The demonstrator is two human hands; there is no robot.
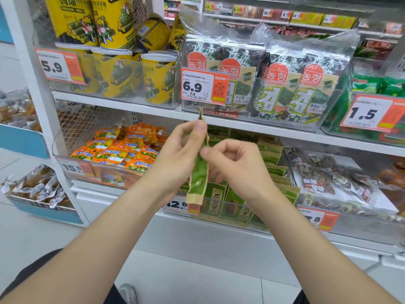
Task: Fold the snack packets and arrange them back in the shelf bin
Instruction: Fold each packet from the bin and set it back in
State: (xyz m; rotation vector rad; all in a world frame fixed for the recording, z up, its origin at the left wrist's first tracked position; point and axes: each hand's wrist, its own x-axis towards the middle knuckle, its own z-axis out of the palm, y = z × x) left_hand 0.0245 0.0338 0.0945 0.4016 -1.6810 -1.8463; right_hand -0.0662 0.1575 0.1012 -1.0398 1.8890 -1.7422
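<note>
While hands (pixel 182 159) (pixel 237 164) pinch packet (pixel 200 174), seemingly folded

Bright, even light falls from overhead; shadows are faint, a little dimmer beneath each shelf (pixel 153 109). Glare streaks the clear wrap (pixel 306 42) over the seaweed packs (pixel 282 88) in the upper right of the frame. The wide lens bows the white upright (pixel 32 84) at the left edge. The far shelves (pixel 285 17) at the top look soft. The left hand (pixel 182 154), right hand (pixel 238 165) and the green packet (pixel 200 172) they pinch are slightly smeared.
</note>
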